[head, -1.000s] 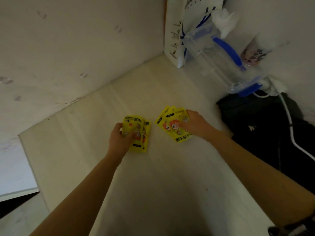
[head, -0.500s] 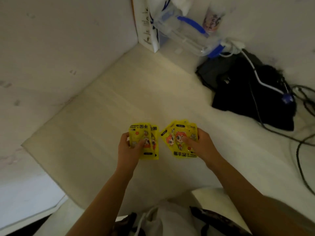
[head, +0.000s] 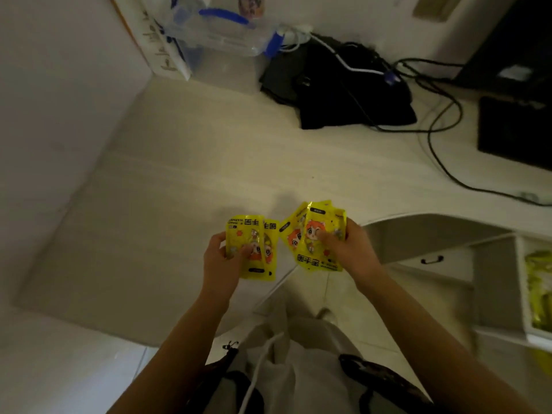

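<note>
My left hand (head: 222, 261) grips a small stack of yellow hand-warmer packets (head: 257, 231) printed with a cartoon face, thumb across the front. My right hand (head: 348, 249) holds a second, fanned stack of the same yellow packets (head: 313, 234), thumb pressed on the top one. Both stacks hang above the front edge of the pale wooden desk (head: 194, 162), side by side and a little apart.
A clear plastic box with blue handles (head: 215, 28) and a white paper bag (head: 158, 40) stand in the back corner. A black bag (head: 343, 91) and cables (head: 442, 138) lie at the back right. An open drawer (head: 534, 294) at the right holds yellow-green packets.
Both hands have pulled back from the desk surface toward me with their packets. The view has tilted down, showing my lap and the drawer.
</note>
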Available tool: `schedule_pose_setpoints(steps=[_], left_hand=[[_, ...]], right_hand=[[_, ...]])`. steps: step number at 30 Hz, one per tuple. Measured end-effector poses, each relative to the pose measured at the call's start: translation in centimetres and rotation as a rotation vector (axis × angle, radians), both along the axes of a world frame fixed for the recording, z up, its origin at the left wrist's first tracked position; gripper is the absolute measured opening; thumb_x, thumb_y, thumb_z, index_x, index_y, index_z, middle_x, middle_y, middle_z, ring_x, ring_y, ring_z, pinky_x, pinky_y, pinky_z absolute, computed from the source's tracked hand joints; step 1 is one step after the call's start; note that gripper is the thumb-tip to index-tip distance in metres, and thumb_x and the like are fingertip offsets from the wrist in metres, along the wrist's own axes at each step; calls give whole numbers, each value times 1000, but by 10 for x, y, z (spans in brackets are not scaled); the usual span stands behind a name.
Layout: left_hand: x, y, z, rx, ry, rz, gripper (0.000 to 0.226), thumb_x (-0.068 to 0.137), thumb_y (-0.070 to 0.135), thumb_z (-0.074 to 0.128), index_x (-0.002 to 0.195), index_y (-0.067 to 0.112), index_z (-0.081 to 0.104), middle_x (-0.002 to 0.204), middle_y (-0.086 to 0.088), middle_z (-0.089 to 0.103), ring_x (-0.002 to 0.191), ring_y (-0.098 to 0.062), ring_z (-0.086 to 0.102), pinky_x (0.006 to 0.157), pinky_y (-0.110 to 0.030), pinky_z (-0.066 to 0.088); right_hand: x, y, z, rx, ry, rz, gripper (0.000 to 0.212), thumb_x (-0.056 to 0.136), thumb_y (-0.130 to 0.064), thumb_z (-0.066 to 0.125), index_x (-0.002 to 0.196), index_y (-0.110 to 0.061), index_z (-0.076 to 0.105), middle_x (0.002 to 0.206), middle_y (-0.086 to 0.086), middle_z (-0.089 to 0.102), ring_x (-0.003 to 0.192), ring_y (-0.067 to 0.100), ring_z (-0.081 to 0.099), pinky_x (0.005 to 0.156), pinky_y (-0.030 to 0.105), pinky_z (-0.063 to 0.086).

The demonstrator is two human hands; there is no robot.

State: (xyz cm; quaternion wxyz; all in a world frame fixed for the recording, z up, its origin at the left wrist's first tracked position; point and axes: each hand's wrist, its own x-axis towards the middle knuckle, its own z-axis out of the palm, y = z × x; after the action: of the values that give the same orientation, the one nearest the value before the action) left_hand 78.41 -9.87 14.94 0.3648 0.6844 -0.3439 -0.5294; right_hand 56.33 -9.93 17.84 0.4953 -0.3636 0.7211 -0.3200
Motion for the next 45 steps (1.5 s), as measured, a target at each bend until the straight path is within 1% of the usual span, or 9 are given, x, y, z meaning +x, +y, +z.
schedule_pose_setpoints(steps=[6,8,15,19,23,28,32,40,45], left_hand=[[-46,9,2,-52,-33,-149,30,81,4,71,105,15,56,86,2,67,59,7,64,50,-11,49],[-64,18,2,-55,-25,-196,30,80,2,71,103,15,57,86,1,69,60,4,66,55,-15,53],[-136,64,0,-54,-43,-374,31,79,7,73,103,19,58,96,-6,72,80,-17,71,71,-33,55],[-180,106,3,-68,-70,-469,28,81,12,73,101,25,59,94,4,70,84,-14,68,75,-34,54],[-230,161,8,-54,-63,-493,30,82,13,72,97,30,53,89,8,67,79,-8,65,66,-26,50],[-300,226,6,-24,-26,-570,28,82,9,71,86,30,53,86,8,67,76,-7,65,62,-22,47],[-353,256,5,-11,-1,-622,28,81,7,71,86,28,54,85,7,68,71,-5,65,57,-16,47],[-442,257,0,8,-27,-676,25,81,10,71,85,28,54,90,1,69,80,-17,67,66,-28,51],[-507,237,-6,37,11,-695,25,81,12,72,89,28,55,91,3,69,79,-12,67,62,-22,50]], right_hand=[[-31,59,-1,-10,-3,-201,21,85,-17,65,104,-22,62,96,-1,70,86,16,67,74,31,56],[-45,78,0,-17,-14,-249,20,85,-17,64,105,-20,62,97,-1,69,85,13,66,70,25,53],[-99,164,-2,-20,-59,-445,23,86,-22,65,109,-22,62,98,-4,70,90,16,68,73,27,54],[-136,222,-4,-34,-66,-558,32,86,-19,66,117,-20,58,102,-3,68,88,10,66,65,20,50],[-178,287,-8,-31,-92,-656,34,85,-17,67,118,-18,56,104,0,68,90,14,66,63,19,49],[-232,357,-10,-35,-107,-754,26,87,-15,64,111,-22,56,88,-12,64,77,3,62,58,17,45],[-272,396,-12,-30,-114,-833,22,87,-13,64,106,-22,56,92,-5,66,77,8,65,52,13,47],[-355,416,-16,-10,-119,-939,29,87,-11,65,115,-14,57,102,6,67,87,19,65,67,26,51],[-420,398,-20,-3,-97,-956,32,86,-14,66,116,-14,56,105,5,67,91,20,65,75,35,54]])
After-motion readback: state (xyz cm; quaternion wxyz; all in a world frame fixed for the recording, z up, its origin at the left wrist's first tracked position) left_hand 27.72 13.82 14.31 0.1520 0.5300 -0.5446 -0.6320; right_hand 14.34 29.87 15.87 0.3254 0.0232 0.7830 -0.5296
